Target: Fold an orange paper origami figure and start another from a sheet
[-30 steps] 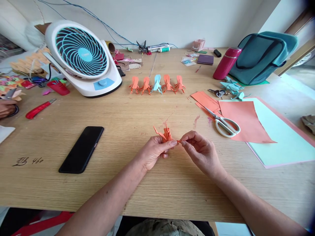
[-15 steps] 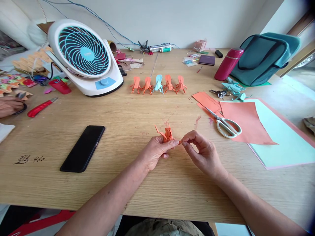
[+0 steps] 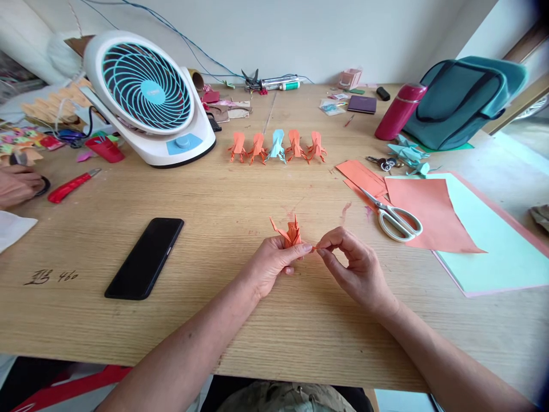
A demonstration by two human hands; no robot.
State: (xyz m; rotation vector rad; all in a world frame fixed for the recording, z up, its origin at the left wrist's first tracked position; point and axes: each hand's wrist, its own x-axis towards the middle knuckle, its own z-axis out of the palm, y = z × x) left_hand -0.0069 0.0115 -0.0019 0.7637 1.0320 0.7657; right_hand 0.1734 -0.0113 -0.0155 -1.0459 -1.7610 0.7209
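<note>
My left hand (image 3: 277, 258) is closed around an orange origami figure (image 3: 293, 233), its thumb across the lower folds and several thin points sticking up. Thumb and forefinger of my right hand (image 3: 354, 263) pinch the tip of a narrow orange limb that reaches out to the right from the same figure. The part under my left fingers is hidden. Farther back stands a row of finished-looking origami figures, several orange ones (image 3: 294, 144) and a light blue one (image 3: 277, 146) in the middle.
Scissors (image 3: 397, 220) lie on orange paper (image 3: 433, 209) at the right, near keys (image 3: 385, 164) and a pink bottle (image 3: 400, 111). A black phone (image 3: 144, 258), a red cutter (image 3: 72, 186) and a fan (image 3: 150, 97) are at left. Another person's hand (image 3: 19, 184) holds scissors at the far left edge.
My hands and the orange figure stay almost still. At the far left, the other person's hand and the white paper have shifted slightly.
</note>
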